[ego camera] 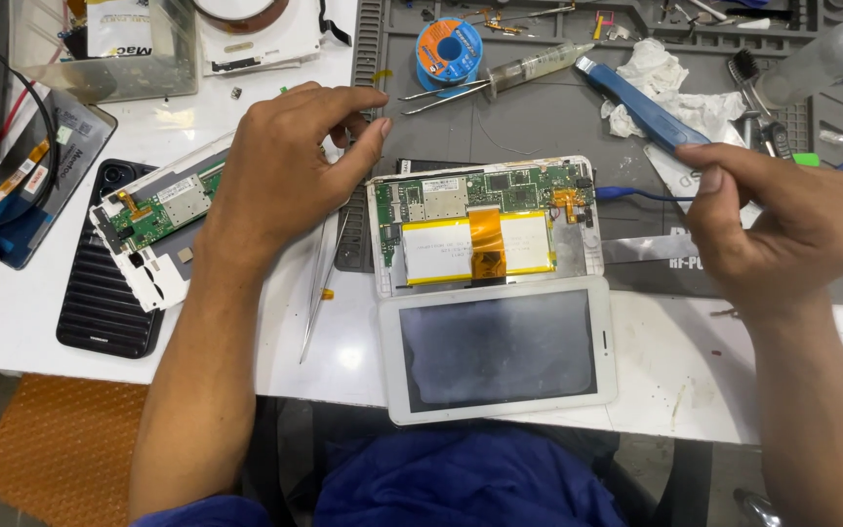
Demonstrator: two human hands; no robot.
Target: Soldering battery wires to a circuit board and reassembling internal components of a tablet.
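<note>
An opened white tablet (480, 229) lies at the grey mat's (539, 132) front edge, showing a green circuit board, a white battery and an orange ribbon. Its white screen half (500, 351) lies face up just in front. My left hand (285, 166) hovers left of the tablet. Its thumb and forefinger are slightly apart near the mat's left edge, with nothing visible between them. My right hand (792, 224) is to the tablet's right, gripping the near end of a blue plastic pry tool (636, 102) that points away to the upper left. A thin blue wire (641, 195) runs from the tablet toward this hand.
A second opened device (153, 224) rests on a black ribbed case (100, 303) at left. Tweezers (319, 293) lie on the white table, another pair (441, 93) on the mat. Farther back are a blue solder spool (449, 44), a syringe (539, 63) and crumpled tissue (665, 83); a metal ruler (651, 249) lies right of the tablet.
</note>
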